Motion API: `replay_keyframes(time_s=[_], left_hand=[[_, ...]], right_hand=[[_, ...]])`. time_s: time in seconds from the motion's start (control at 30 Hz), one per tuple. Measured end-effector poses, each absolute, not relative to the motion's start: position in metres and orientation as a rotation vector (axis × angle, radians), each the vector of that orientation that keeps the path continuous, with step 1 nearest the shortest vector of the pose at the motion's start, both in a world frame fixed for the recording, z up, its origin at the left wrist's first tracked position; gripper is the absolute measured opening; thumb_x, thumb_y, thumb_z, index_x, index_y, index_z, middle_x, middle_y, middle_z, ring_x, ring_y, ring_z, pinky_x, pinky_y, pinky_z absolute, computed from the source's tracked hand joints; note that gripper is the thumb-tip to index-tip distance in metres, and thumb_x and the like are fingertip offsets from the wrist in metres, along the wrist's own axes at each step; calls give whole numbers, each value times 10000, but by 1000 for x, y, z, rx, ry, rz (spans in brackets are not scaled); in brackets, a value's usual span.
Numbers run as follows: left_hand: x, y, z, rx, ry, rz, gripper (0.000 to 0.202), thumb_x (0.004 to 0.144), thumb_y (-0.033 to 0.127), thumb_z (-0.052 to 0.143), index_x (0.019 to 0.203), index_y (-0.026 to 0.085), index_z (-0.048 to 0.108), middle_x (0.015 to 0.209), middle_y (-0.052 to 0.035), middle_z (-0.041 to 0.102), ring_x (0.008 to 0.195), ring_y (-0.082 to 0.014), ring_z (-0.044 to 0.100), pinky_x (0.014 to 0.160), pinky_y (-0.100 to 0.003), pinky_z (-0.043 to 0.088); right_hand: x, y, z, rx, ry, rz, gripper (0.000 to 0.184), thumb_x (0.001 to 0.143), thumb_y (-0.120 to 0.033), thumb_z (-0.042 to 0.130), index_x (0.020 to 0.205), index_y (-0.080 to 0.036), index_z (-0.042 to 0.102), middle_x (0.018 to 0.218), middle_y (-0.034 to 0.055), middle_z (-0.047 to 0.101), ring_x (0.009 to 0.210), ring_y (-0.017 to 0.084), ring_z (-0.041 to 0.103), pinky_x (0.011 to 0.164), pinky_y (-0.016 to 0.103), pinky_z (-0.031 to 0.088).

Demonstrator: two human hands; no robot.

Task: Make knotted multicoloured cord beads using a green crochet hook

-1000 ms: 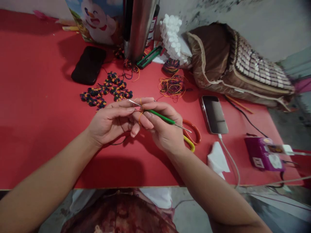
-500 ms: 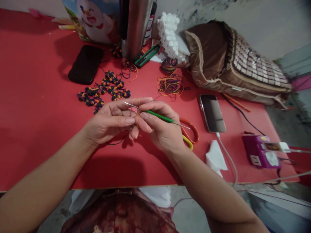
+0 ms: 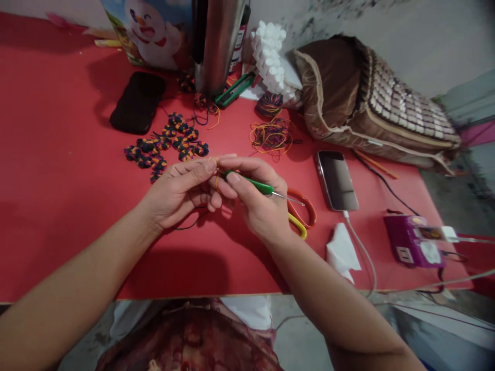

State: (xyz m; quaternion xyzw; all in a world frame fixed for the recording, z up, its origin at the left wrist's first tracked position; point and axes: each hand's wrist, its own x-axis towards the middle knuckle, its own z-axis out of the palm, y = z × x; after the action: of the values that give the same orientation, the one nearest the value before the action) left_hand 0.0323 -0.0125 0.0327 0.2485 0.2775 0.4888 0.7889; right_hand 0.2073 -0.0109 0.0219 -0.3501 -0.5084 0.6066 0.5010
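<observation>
My right hand (image 3: pixel 258 201) pinches a green-handled crochet hook (image 3: pixel 255 185) above the red table (image 3: pixel 69 170). Its metal tip is hidden between the fingers of both hands. My left hand (image 3: pixel 178 193) meets it, thumb and forefinger pinched on orange yarn (image 3: pixel 217 181) looped round the fingers. A dark strand hangs below the left hand to the table. Several small multicoloured crocheted pieces (image 3: pixel 166 145) lie just beyond my left hand.
Red and yellow scissors (image 3: pixel 303 219) lie under my right wrist. A phone (image 3: pixel 337 180) on a cable, a tissue (image 3: pixel 340 252) and a purple power strip (image 3: pixel 415 241) are to the right. A black case (image 3: pixel 137 102), steel flask (image 3: pixel 216 46), yarn tangle (image 3: pixel 273 135) and brown bag (image 3: pixel 367 103) stand behind.
The hook's bare metal tip, which stuck out to the left over my left fingers, has been drawn back between the fingertips. My left thumb and forefinger have closed up onto it.
</observation>
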Motion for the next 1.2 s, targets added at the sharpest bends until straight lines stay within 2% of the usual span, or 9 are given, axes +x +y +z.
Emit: replay_keyframes(time_s=[0.1, 0.2, 0.33, 0.43, 0.53, 0.67, 0.8, 0.97, 1.2], left_hand=[[32, -12, 34, 515, 611, 1051, 145, 1028, 220, 805, 1033, 114, 905, 782, -89, 848, 562, -130, 744, 583, -187, 647], [32, -10, 35, 485, 659, 1085, 243, 1092, 176, 673, 1043, 94, 897, 832, -110, 863, 606, -133, 772, 613, -187, 653], [33, -7, 37, 410, 818, 1243, 356, 1164, 200, 531, 1030, 123, 852, 895, -82, 879, 679, -124, 799, 683, -191, 665], [36, -6, 37, 392, 880, 1340, 308, 1173, 243, 548, 1097, 141, 829, 1059, -90, 903, 780, -123, 828, 802, -210, 685], [42, -10, 32, 406, 862, 1368, 234, 1131, 251, 637, 1102, 153, 847, 1111, -98, 905, 928, -163, 860, 865, -229, 687], [52, -17, 28, 463, 870, 1376, 171, 1053, 223, 727, 1021, 163, 884, 1090, -100, 902, 1151, -237, 851, 969, -282, 682], [59, -21, 29, 443, 882, 1384, 174, 1033, 192, 737, 958, 155, 889, 1035, -103, 884, 1159, -250, 842, 1007, -314, 675], [62, -23, 29, 412, 901, 1410, 149, 1022, 199, 767, 953, 163, 894, 973, -69, 867, 997, -182, 831, 845, -217, 655], [60, -24, 30, 447, 876, 1416, 187, 1061, 167, 729, 1016, 199, 907, 1032, -62, 894, 1096, -185, 838, 940, -235, 658]], right_hand=[[207, -8, 23, -756, -1144, 1512, 334, 962, -424, 911, 1276, -393, 801, 1157, -9, 818, 767, 145, 757, 669, 303, 661], [209, 0, 24, -822, -1072, 1698, 579, 862, -589, 970, 1328, -340, 734, 983, -17, 799, 674, 145, 699, 537, 268, 556], [213, 2, 30, -1059, -1296, 1740, 558, 848, -725, 923, 873, -204, 725, 630, -39, 643, 538, 111, 539, 504, 251, 411], [210, -8, 31, -1107, -1631, 1272, 458, 953, -532, 892, 729, -215, 649, 596, -46, 608, 533, 96, 504, 531, 251, 395], [204, -16, 25, -946, -1938, 583, 108, 1076, -321, 746, 1095, -234, 807, 855, 17, 786, 656, 134, 638, 651, 275, 535], [202, -13, 12, -871, -2096, -37, 305, 1139, -182, 585, 1376, -231, 770, 1147, 96, 844, 923, 209, 785, 766, 301, 605], [204, -5, 8, -857, -2163, -143, 228, 1145, -212, 611, 1315, -195, 762, 1133, 114, 836, 935, 229, 786, 781, 320, 604], [201, -1, 8, -785, -2116, -216, 146, 1131, -221, 656, 1199, -147, 762, 1040, 127, 835, 867, 228, 766, 765, 327, 597], [200, 2, 5, -703, -2004, -137, 153, 1093, -97, 654, 1179, -196, 734, 1030, 87, 851, 872, 201, 805, 770, 304, 630]])
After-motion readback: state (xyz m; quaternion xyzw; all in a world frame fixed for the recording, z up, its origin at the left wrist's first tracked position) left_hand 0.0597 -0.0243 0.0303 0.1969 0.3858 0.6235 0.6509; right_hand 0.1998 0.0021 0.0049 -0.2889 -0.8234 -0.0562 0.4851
